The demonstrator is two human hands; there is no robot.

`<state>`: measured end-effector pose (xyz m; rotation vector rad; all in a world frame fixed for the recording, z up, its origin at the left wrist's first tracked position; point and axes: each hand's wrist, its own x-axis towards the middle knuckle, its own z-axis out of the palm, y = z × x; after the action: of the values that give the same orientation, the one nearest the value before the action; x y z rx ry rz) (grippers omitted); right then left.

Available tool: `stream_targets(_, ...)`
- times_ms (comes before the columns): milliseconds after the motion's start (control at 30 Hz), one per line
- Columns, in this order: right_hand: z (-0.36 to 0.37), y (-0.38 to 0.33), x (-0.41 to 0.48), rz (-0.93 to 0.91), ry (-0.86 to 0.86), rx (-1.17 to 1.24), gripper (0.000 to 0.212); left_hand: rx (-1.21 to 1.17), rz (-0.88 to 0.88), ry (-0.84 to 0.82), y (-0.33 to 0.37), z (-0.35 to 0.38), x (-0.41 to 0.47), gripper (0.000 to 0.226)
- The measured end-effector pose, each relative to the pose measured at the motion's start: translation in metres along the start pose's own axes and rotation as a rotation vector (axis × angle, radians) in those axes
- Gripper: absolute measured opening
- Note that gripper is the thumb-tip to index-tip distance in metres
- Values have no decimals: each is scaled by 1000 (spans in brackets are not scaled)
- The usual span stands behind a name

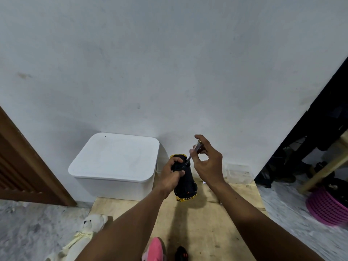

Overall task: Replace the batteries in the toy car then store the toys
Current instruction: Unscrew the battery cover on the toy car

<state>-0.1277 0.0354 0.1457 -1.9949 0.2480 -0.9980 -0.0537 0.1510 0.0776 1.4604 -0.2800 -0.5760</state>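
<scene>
Fingers (176, 167) of the left hand (170, 176) wrap tight round the car (185, 182), which is held upside down above the board (203, 223), its black underside up and gold trim showing at both ends. The left forearm reaches up from the near edge, wrist bent slightly inward. The right hand (208, 161) hovers just right of the car, thumb and forefinger pinching the handle of a screwdriver (194, 150), the other fingers loosely curled; the shaft slants down and left with its tip on the car's underside, close to the left thumb.

Beyond the hands, a white box (114, 159) with its lid on stands against the wall (169, 63), just left of the car. A wooden door (22, 162) fills the far left. At the right sits a pink basket (325, 206) on the floor. Near left lies a white teddy bear (88, 232), partly hidden by the left arm. At the near edge are a pink toy (154, 249) and a small black object (181, 254), too cut off to identify.
</scene>
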Motion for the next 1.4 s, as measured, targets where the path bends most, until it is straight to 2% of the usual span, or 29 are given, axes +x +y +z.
stream_targets(100, 1, 0, 2, 8, 31, -19, 41, 10, 11, -1, 1, 0, 1, 39)
stream_targets(233, 3, 2, 3, 95, -7, 24, 62, 6, 9, -6, 0, 0, 0, 40)
stream_targets(433, -2, -4, 2, -8, 52, -15, 40, 9, 4, 19, 1, -3, 0, 41)
stream_targets(600, -2, 1, 0, 72, -6, 38, 54, 35, -6, 17, -1, -5, -1, 41)
stream_targets(733, -1, -5, -1, -37, -11, 4, 43, 29, 1, 7, 1, -2, -3, 40)
stream_targets(800, -1, -6, -1, -31, -2, -8, 43, 15, 3, 8, 2, -2, -3, 39)
stream_targets(967, 0, -4, 1, 42, -24, 33, 57, 39, 7, 26, 3, -5, -3, 40)
stream_targets(1100, -1, -7, 2, -63, -19, -2, 47, 11, 19, 4, 4, -6, -4, 39)
stream_targets(1300, -2, -3, 1, 9, -19, 15, 55, 45, 7, 21, 2, -9, -3, 40)
stream_targets(1400, -3, -6, 1, -49, -23, 20, 45, 45, 7, 23, 4, -9, -3, 40)
